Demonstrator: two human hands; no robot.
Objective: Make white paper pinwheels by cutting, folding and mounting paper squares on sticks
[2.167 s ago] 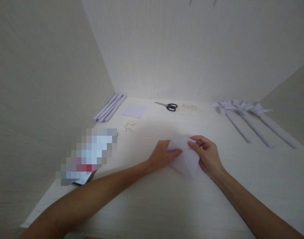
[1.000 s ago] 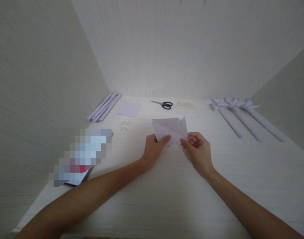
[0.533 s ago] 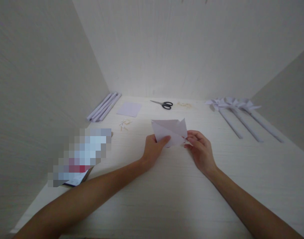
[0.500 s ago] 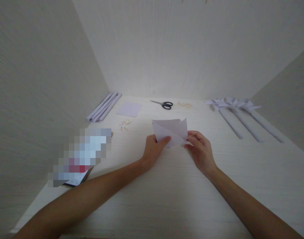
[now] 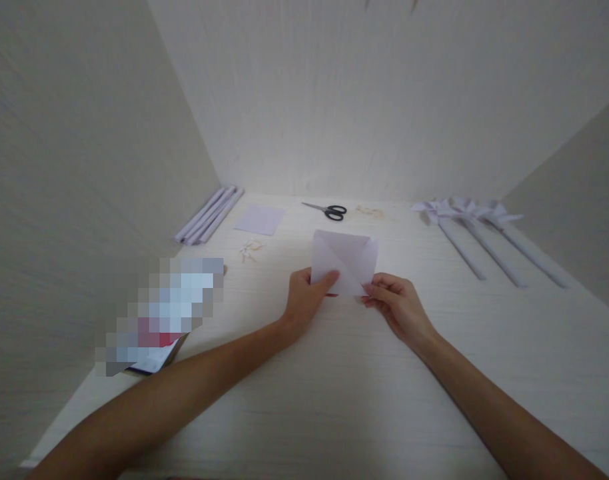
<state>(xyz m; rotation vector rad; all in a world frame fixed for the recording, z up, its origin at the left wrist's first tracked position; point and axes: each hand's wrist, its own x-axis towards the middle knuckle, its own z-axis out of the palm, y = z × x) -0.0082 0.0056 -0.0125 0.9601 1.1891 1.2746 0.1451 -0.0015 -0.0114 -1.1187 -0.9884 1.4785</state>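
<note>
A white square paper sheet (image 5: pixel 345 260) with a diagonal crease is held up above the pale wooden table (image 5: pixel 334 400), near its middle. My left hand (image 5: pixel 305 301) pinches its lower left corner between thumb and fingers. My right hand (image 5: pixel 397 309) pinches the lower right corner. The sheet tilts away from me, and its far edge is level.
Black scissors (image 5: pixel 328 211) lie at the back. A flat paper square (image 5: pixel 260 219) and several rolled paper sticks (image 5: pixel 208 215) lie back left. Small wooden bits (image 5: pixel 251 249) lie nearby. Three paper pinwheels (image 5: pixel 477 227) lie at the right. A blurred box (image 5: pixel 162 313) sits left. Walls enclose three sides.
The sheet was folded low over the table, then lifted and opened out flatter. My right hand slid down to the sheet's lower right corner. My left hand kept its grip.
</note>
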